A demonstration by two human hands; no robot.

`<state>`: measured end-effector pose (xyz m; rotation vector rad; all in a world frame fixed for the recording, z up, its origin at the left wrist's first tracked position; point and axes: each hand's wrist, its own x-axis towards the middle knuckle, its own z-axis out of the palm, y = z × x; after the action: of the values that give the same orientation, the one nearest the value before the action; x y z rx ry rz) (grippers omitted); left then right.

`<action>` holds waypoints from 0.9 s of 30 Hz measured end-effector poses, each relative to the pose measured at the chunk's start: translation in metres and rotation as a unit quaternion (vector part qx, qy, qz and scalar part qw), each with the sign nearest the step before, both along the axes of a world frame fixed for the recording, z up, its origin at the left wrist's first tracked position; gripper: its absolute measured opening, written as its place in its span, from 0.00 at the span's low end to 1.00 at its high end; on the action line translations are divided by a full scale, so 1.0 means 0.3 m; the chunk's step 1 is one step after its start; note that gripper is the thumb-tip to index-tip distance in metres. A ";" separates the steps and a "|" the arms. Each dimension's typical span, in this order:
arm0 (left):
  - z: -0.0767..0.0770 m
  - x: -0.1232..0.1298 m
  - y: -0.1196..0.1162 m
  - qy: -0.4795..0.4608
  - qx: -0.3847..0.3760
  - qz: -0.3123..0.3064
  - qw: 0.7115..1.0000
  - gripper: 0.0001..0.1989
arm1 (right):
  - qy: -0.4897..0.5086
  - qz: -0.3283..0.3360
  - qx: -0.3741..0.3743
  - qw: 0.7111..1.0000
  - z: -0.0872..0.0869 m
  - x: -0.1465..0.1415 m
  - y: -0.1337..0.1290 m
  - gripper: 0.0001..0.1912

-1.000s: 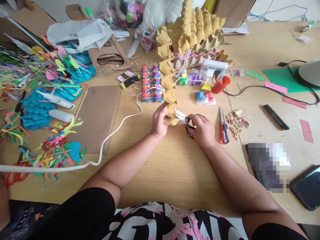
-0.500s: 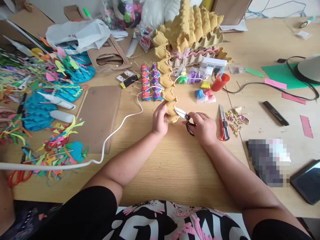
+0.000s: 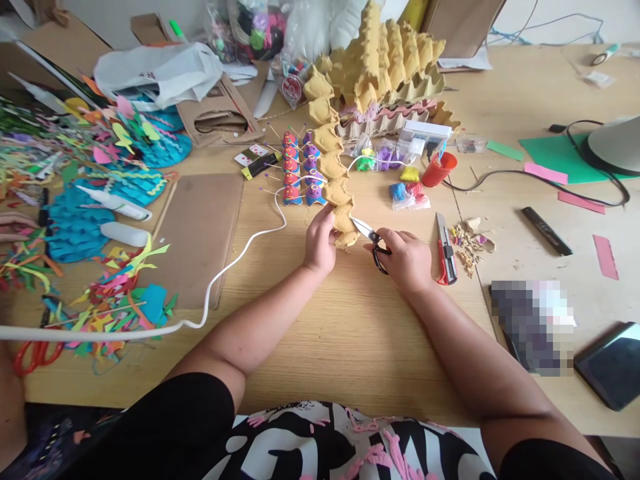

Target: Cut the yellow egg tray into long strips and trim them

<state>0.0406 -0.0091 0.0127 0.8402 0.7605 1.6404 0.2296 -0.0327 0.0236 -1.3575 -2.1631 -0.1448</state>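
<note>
My left hand grips the near end of a long yellow egg-carton strip, its fingers partly hidden behind the cardboard. In my right hand is a pair of black-handled scissors. The blades touch or nearly touch the strip's right edge close to its near end; whether cardboard lies between them I cannot tell. Just left of the strip stand a red painted carton piece and a purple one, both with pins stuck in them.
A utility knife and scraps lie right of my right hand. A white cord crosses the left side. Yellow egg trays are stacked behind, near a red cup. Another person's hand shows at far left.
The scissor tips have shifted slightly down along the strip's edge, and the blades look a little narrower. At the far left, another person's hand has come further into view.
</note>
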 end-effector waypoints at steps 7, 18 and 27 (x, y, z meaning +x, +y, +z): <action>0.013 -0.007 -0.004 0.070 -0.014 -0.001 0.997 0.24 | 0.120 -0.030 -0.095 0.988 0.010 -0.004 -0.001 0.17; 0.029 -0.003 -0.012 0.079 -0.006 0.002 0.997 0.22 | 0.064 0.033 -0.067 0.995 0.006 -0.001 0.005 0.14; 0.019 -0.003 -0.011 0.073 -0.004 -0.001 0.997 0.23 | 0.025 0.028 -0.036 0.999 0.005 0.002 0.008 0.18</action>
<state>0.0398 -0.0126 0.0183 0.9621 0.8658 1.5858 0.2301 -0.0302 0.0251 -1.3254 -2.1806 -0.0115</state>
